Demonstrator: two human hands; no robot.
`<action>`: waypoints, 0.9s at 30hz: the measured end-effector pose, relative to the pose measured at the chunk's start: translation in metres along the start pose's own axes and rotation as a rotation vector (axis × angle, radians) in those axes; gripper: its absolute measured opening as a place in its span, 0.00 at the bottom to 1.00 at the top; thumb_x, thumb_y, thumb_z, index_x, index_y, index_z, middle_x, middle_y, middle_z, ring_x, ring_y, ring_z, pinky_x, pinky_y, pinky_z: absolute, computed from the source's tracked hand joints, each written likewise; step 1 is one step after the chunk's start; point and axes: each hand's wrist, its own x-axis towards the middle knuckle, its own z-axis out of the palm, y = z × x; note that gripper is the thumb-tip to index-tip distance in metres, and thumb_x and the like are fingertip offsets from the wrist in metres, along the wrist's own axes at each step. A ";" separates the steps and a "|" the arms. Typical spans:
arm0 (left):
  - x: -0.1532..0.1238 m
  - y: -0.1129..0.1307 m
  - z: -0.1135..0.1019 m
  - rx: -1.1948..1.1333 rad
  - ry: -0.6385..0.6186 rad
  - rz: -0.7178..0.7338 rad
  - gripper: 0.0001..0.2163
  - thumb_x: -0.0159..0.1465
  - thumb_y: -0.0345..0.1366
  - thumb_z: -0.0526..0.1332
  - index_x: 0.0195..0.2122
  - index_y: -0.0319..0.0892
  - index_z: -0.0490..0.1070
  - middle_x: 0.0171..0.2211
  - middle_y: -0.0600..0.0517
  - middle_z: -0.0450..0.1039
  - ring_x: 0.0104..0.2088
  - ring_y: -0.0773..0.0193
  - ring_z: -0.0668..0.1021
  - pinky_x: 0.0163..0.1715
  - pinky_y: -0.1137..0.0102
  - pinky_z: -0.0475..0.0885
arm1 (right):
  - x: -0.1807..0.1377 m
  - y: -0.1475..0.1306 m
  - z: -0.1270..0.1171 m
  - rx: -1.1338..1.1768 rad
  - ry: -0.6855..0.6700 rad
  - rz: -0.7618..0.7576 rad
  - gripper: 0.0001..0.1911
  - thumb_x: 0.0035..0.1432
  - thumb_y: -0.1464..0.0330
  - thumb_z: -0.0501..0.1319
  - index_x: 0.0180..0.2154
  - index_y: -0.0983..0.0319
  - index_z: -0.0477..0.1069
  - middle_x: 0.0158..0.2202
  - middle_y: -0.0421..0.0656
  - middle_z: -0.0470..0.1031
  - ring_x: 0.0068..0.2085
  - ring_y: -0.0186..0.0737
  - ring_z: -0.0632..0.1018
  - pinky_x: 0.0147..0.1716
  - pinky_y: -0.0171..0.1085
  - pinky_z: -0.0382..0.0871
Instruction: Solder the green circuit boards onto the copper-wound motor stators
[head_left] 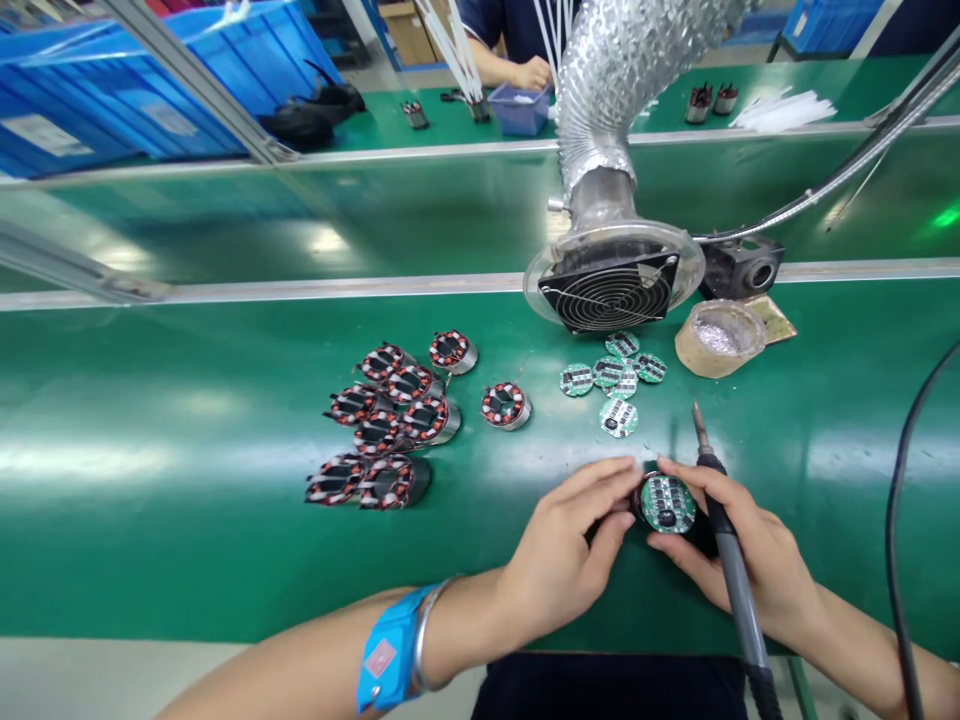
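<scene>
At the left, ribbed blue plastic bins [172,95] stand on a far green surface; nearer, on the smooth green tabletop [187,570], sits a cluster of ring-shaped metal stators [381,420] wound with copper-coloured wire and set with white and black pieces; one lone stator [519,410] sits apart, to the right of the cluster; the left hand [559,545] comes next, its fingers bent and their tips at the left rim of a dark cylindrical part topped with a round green circuit board [667,503], though whether they grip cannot be told; the part lies between the two hands, its board facing up; above it lie loose round green boards [609,373], some overlapping; the right hand [784,575] pinches the part from the right, thumb below and index finger above, with a grey-handled soldering iron [736,580] lying across its palm side, tip pointing away over the tabletop.

A silver rail [360,290] marks the far edge, and the near edge runs just in front of the person's body; green surface stretches between cluster and left forearm; a black fume fan [611,292] overhangs the far side, beside a tan round tub [716,362]; a black cable [895,530] bounds the right.
</scene>
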 end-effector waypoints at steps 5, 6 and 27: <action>-0.006 0.002 -0.002 -0.049 -0.125 -0.019 0.29 0.62 0.21 0.56 0.63 0.51 0.61 0.60 0.48 0.64 0.60 0.60 0.68 0.61 0.58 0.66 | 0.000 -0.001 -0.002 -0.003 -0.011 0.006 0.30 0.61 0.68 0.63 0.61 0.63 0.56 0.52 0.50 0.74 0.47 0.41 0.80 0.50 0.34 0.75; -0.006 0.003 -0.002 -0.087 -0.145 -0.042 0.31 0.61 0.20 0.56 0.63 0.53 0.60 0.61 0.49 0.63 0.60 0.60 0.68 0.62 0.58 0.65 | 0.000 -0.002 -0.002 -0.003 -0.018 0.007 0.30 0.61 0.68 0.63 0.62 0.63 0.56 0.52 0.50 0.74 0.47 0.41 0.80 0.50 0.34 0.75; 0.008 0.002 -0.020 -0.359 -0.316 -0.080 0.27 0.60 0.25 0.60 0.61 0.51 0.65 0.60 0.46 0.62 0.58 0.55 0.70 0.55 0.56 0.69 | -0.003 0.000 0.002 0.062 -0.058 -0.004 0.31 0.63 0.67 0.62 0.63 0.61 0.53 0.55 0.51 0.72 0.48 0.43 0.80 0.47 0.36 0.77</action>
